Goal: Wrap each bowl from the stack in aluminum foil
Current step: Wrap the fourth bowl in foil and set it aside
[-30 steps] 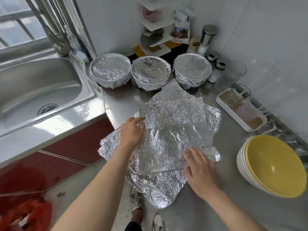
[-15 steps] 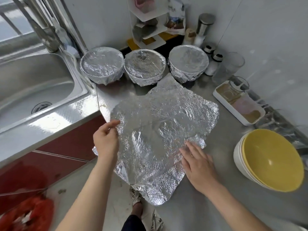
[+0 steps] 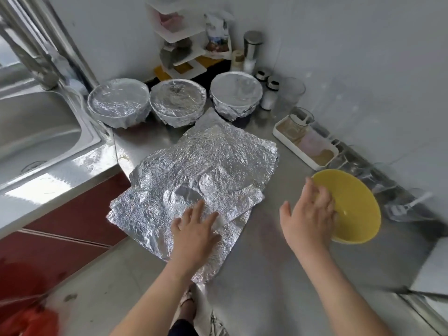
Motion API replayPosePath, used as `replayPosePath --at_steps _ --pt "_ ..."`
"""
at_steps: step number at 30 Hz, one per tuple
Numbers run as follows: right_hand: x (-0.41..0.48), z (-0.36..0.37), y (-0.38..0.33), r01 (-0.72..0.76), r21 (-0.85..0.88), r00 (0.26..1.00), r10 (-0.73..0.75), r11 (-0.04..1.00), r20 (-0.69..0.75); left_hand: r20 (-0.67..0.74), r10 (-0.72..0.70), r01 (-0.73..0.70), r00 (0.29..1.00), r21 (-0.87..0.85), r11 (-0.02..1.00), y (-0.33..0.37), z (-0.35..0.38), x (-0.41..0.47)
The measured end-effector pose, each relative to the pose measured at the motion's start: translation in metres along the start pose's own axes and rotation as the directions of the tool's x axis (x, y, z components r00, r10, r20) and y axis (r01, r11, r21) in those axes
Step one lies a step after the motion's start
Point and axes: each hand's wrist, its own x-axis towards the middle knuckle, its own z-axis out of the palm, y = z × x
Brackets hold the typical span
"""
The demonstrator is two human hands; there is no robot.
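I note my left hand pressed flat on the crinkled foil sheet, which lies on the steel counter. My right hand has fingers over the near rim of the yellow bowl, thumb splayed; blur hides any grip. Three foil-wrapped bowls stand in a row behind.

Bright daylight frm left, glare on sink, edges warped & blurry

Crinkled foil sheet flat near yellow bowl

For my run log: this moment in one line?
left hand: flat on crinkled aluminum foil sheet | right hand: touching round yellow bowl
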Motion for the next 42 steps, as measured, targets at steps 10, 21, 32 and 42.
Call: replayPosePath --at_steps 10,21,32,42 --pt "0.015 -0.015 0.028 -0.031 0.079 0.975 0.012 0.996 0.223 -0.009 -0.026 0.027 1.000 0.137 0.990 0.017 0.001 0.004" --pt "0.017 -0.045 0.034 -0.080 0.286 0.987 0.116 0.955 -0.110 -0.312 -0.171 0.145 0.935 -0.104 0.984 0.017 -0.061 -0.002" --pt "-0.002 -0.077 -0.041 0.512 0.227 0.782 -0.341 0.828 -0.522 -0.750 -0.506 -0.208 0.426 -0.625 0.752 0.005 -0.202 -0.033" --pt "-0.024 0.009 -0.089 0.745 0.282 0.667 -0.685 0.605 -0.293 -0.154 -0.769 -0.551 0.620 -0.784 -0.287 -0.016 -0.241 -0.037"
